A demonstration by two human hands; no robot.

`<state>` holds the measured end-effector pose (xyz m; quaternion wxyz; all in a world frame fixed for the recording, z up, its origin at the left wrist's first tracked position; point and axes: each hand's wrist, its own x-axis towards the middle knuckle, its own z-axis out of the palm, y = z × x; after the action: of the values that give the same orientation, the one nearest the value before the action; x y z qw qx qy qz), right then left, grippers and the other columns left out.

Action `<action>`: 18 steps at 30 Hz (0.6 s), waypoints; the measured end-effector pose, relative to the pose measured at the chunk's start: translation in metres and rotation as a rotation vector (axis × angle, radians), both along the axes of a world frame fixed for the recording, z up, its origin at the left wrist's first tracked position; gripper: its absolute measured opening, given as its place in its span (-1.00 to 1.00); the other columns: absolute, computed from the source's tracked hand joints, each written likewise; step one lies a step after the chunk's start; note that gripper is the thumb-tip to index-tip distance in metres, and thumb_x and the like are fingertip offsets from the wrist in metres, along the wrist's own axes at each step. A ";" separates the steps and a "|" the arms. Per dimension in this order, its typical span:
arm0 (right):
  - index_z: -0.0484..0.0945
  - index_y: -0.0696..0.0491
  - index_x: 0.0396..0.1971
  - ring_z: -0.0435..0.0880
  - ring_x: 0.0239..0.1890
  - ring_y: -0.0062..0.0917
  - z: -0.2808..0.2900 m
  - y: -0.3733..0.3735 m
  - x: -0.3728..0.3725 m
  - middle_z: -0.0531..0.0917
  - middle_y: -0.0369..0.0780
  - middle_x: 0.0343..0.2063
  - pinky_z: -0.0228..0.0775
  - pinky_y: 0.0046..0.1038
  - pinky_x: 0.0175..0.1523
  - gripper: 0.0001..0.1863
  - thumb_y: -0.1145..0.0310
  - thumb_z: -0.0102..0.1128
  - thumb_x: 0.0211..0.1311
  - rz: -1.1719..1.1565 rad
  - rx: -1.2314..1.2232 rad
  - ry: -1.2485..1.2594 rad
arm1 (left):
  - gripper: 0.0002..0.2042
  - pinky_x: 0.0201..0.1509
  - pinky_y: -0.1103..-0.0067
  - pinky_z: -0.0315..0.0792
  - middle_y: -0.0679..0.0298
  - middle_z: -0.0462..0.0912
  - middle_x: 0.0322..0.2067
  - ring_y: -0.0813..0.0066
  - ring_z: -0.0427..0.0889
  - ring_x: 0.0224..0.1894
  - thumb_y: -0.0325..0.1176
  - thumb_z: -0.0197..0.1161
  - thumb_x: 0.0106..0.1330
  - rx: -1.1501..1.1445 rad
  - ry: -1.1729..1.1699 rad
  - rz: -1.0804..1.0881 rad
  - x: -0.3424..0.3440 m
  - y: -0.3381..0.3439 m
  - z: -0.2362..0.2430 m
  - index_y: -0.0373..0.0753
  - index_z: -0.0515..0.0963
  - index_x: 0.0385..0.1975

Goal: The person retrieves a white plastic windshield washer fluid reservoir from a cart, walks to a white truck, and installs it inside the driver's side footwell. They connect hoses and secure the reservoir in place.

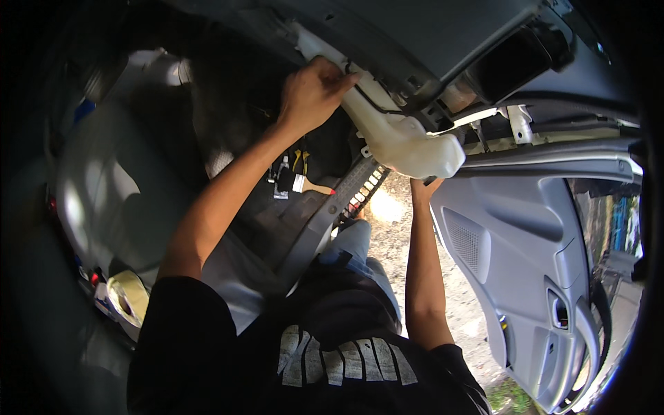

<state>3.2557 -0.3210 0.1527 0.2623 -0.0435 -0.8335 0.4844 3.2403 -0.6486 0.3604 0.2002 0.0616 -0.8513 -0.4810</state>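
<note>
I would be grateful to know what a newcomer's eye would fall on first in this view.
Probably the bulky pale plastic part at upper centre, with the left hand at its upper stretch and the mostly hidden right hand at its lower end. Next comes the open grey car door at the right, then the wooden-handled brush lying just left of the picture's middle.

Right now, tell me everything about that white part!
The white part is long and looks like smooth, cloudy plastic, with a slim neck and bulging end. It slants along the dash. The left hand touches its neck; the right hand, mostly hidden, is at its bulging end. I can't tell if it's fixed.
</note>
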 end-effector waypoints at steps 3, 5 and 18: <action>0.71 0.26 -0.12 0.76 -0.18 -0.41 0.006 0.015 -0.009 0.80 -0.10 -0.22 0.58 -0.32 0.01 -0.73 0.42 0.20 0.28 0.077 -0.229 0.023 | -0.60 -0.14 0.38 0.65 0.03 0.81 -0.37 0.18 0.83 -0.29 -0.01 0.49 0.21 0.084 -0.121 0.057 -0.007 0.007 -0.003 -0.30 0.74 -0.33; 0.68 0.26 -0.07 0.73 -0.16 -0.43 0.021 0.021 -0.015 0.78 -0.14 -0.19 0.55 -0.33 0.02 -0.72 0.46 0.22 0.28 0.158 -0.010 0.105 | -0.62 -0.12 0.38 0.66 0.02 0.81 -0.36 0.17 0.83 -0.28 -0.05 0.47 0.20 0.106 -0.139 0.088 -0.007 0.010 -0.005 -0.30 0.75 -0.29; 0.55 0.10 -0.04 0.67 -0.14 -0.59 0.104 0.000 -0.025 0.72 -0.22 -0.14 0.56 -0.47 -0.04 -0.83 0.45 0.19 0.43 0.574 -0.583 -0.254 | -0.68 -0.18 0.31 0.66 0.00 0.77 -0.48 0.08 0.81 -0.37 -0.11 0.44 0.17 -0.003 -0.193 0.101 -0.005 0.006 0.010 -0.31 0.79 -0.40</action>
<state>3.2308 -0.3205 0.2570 -0.0108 0.0585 -0.6656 0.7440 3.2350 -0.6425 0.3700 0.1413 0.1499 -0.8633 -0.4608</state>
